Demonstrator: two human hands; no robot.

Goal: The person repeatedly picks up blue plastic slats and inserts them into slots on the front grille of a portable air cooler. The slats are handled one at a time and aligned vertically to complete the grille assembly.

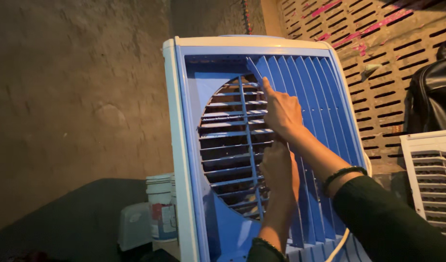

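Air cooler point(194, 145), blue front in a white casing, stands upright mid-scene beside a concrete wall, its grille facing the person for easy reach. The right hand point(282, 114) presses a fingertip on a vertical louvre point(274, 73). The left hand point(279, 172) curls narrowly around the horizontal slats point(227, 123) in the round opening, steadying them. A white bucket point(160, 204) sits near left.

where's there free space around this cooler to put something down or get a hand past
Free: the dark floor left of the white bucket, below the bare wall. Crowded: the cooler grille, where the right hand and left hand work the blue slats; and the right side, with the white panel and black bag.
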